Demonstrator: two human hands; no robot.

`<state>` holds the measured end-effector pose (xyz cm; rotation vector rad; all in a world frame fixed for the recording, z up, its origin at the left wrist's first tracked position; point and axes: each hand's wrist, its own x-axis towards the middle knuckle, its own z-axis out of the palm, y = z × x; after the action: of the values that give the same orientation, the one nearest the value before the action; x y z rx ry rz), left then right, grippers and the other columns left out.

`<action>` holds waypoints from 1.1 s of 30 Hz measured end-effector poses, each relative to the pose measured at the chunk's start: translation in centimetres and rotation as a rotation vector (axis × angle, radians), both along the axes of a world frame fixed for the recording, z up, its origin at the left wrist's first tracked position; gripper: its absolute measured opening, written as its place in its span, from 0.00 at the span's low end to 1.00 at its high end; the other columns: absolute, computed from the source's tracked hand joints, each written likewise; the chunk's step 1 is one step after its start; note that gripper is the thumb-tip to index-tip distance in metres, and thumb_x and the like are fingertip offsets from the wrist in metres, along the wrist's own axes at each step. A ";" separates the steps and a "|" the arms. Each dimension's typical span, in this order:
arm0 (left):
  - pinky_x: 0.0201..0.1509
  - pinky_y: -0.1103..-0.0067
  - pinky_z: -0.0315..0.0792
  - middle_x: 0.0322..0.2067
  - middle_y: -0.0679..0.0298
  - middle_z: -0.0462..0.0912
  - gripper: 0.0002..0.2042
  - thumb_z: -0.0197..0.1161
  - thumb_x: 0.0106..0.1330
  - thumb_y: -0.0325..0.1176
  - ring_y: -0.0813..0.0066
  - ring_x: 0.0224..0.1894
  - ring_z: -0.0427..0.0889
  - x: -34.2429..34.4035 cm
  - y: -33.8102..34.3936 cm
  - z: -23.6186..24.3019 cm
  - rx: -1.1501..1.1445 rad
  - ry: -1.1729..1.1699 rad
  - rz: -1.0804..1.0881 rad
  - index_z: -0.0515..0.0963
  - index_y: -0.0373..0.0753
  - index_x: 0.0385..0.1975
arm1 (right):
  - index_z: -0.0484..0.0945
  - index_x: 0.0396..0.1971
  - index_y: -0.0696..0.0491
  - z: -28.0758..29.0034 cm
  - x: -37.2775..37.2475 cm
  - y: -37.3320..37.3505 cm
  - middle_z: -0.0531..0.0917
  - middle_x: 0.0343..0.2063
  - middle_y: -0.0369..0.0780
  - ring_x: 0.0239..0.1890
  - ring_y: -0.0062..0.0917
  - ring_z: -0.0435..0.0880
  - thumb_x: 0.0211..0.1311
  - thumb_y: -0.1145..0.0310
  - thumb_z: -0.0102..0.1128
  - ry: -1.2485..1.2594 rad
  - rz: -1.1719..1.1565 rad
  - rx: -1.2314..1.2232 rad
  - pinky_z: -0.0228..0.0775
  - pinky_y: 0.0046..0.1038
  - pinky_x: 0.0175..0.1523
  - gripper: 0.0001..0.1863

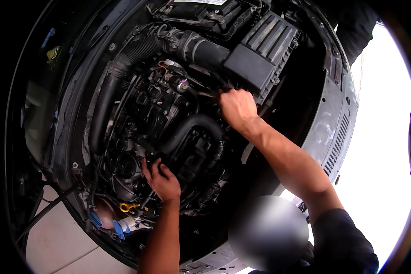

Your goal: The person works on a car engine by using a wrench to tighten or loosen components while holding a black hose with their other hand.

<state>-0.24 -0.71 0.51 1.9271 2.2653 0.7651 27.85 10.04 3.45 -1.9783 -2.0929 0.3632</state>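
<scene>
My right hand [237, 108] is closed beside the air filter box [253, 64], reaching down between it and the engine [157, 102]. Its curled fingers hide what they grip; a thin metallic piece shows just left of them. My left hand [163, 181] has its fingers spread and holds nothing. It is over the near part of the engine, beside a round dark opening [127, 165]. Between my hands, a thick black hose [194, 122] curves across the engine.
A ribbed intake duct [144, 51] runs from the filter box along the left. The battery [201, 13] is at the far end. Near my left forearm are a yellow dipstick ring [125, 208] and blue caps [119, 228]. Dark clothing [356, 32] shows top right; a blurred round patch [267, 233] covers the lower right.
</scene>
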 end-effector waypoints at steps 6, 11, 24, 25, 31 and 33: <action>0.66 0.60 0.64 0.67 0.49 0.63 0.09 0.55 0.70 0.28 0.45 0.67 0.66 0.3 0.1 -0.6 0.026 -0.014 -0.007 0.80 0.37 0.45 | 0.84 0.32 0.58 -0.3 0.8 -1.8 0.86 0.32 0.51 0.39 0.45 0.87 0.56 0.68 0.62 0.292 -0.200 -0.247 0.80 0.41 0.46 0.10; 0.65 0.59 0.66 0.67 0.48 0.64 0.09 0.55 0.69 0.27 0.45 0.66 0.67 -0.1 -0.1 0.0 0.025 0.041 0.004 0.80 0.36 0.44 | 0.83 0.36 0.61 0.1 -1.6 -0.7 0.85 0.40 0.54 0.47 0.47 0.84 0.53 0.67 0.62 0.487 -0.284 -0.407 0.77 0.40 0.54 0.14; 0.57 0.60 0.72 0.68 0.49 0.63 0.11 0.52 0.72 0.29 0.47 0.61 0.73 -0.5 -0.3 -0.6 0.059 0.052 -0.004 0.79 0.37 0.47 | 0.85 0.36 0.58 -1.6 -3.8 1.9 0.86 0.38 0.51 0.46 0.45 0.85 0.57 0.65 0.57 0.400 -0.359 -0.385 0.77 0.41 0.51 0.14; 0.57 0.60 0.73 0.68 0.49 0.63 0.10 0.52 0.72 0.29 0.46 0.62 0.72 0.4 -0.1 -0.7 0.042 0.052 -0.020 0.79 0.37 0.47 | 0.84 0.33 0.57 -5.1 -2.5 2.2 0.85 0.34 0.48 0.40 0.44 0.85 0.56 0.66 0.57 0.338 -0.232 -0.224 0.77 0.41 0.46 0.12; 0.60 0.60 0.73 0.68 0.48 0.62 0.11 0.51 0.73 0.31 0.45 0.64 0.70 -0.6 0.0 -0.8 0.041 0.052 -0.007 0.79 0.37 0.48 | 0.84 0.42 0.58 2.1 -4.6 3.3 0.86 0.43 0.50 0.50 0.41 0.85 0.59 0.69 0.58 0.160 -0.054 -0.405 0.79 0.37 0.52 0.14; 0.62 0.60 0.73 0.68 0.48 0.61 0.11 0.51 0.73 0.31 0.44 0.65 0.69 -0.3 0.0 -1.0 0.030 0.073 -0.018 0.79 0.38 0.48 | 0.84 0.43 0.58 1.2 -4.5 4.2 0.86 0.42 0.49 0.49 0.41 0.86 0.59 0.72 0.57 0.134 0.055 -0.456 0.80 0.37 0.50 0.14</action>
<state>-0.57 -0.76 -0.52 2.0184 2.2863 0.7431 23.31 14.24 4.64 -2.0535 -2.1208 1.0333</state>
